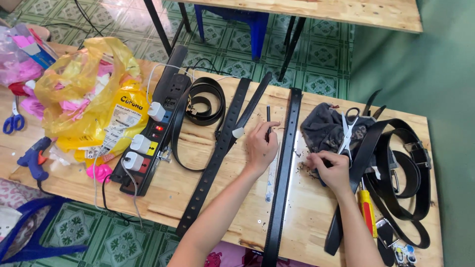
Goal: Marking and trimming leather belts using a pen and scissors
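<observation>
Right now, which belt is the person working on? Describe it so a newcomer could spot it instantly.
Start at the wooden table and find the two hands near its middle. Between the left hand and the right hand a black belt lies straight, running from the far edge to the near edge. Unlike the strap to its left with large holes, its face looks plain, and unlike the belts on the right, it is not coiled.

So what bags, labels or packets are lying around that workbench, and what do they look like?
Yellow plastic bag: left part of the table, crumpled, with a white printed label panel on its front, pink scraps inside.
Clear plastic bag: far left edge, holding pink and blue items.
Small printed card: near right corner, white with dark shapes, too small to tell more.
No screens or signs in view.
</observation>
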